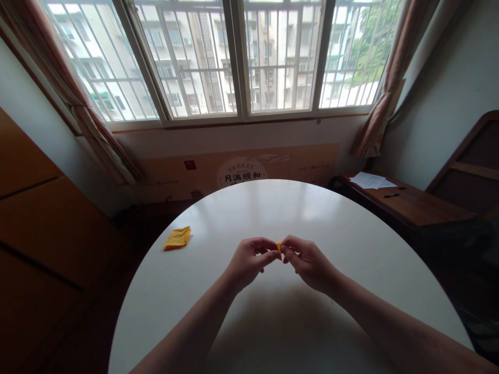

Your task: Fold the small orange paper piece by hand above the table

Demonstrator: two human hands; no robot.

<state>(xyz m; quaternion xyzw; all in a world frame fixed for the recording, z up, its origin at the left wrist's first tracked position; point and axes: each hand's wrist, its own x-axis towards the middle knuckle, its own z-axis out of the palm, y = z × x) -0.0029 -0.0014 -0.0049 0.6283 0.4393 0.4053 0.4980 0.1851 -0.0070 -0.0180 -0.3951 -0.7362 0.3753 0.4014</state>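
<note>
Small orange paper piece (279,248), pinched between left hand (247,261) and right hand (307,262), above the white table (351,249). Best kept taut, fingertips close together, pressure even. One more folded orange paper (178,238) lying far left on the table. Two orange pieces, two hands.

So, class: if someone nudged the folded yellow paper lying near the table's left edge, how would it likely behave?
The folded yellow paper looks thin and flat, so it is probably very light. On the smooth, glossy white table it would likely slide rather than roll or tip. It lies close to the rim, so a push leftward could send it off.
</note>
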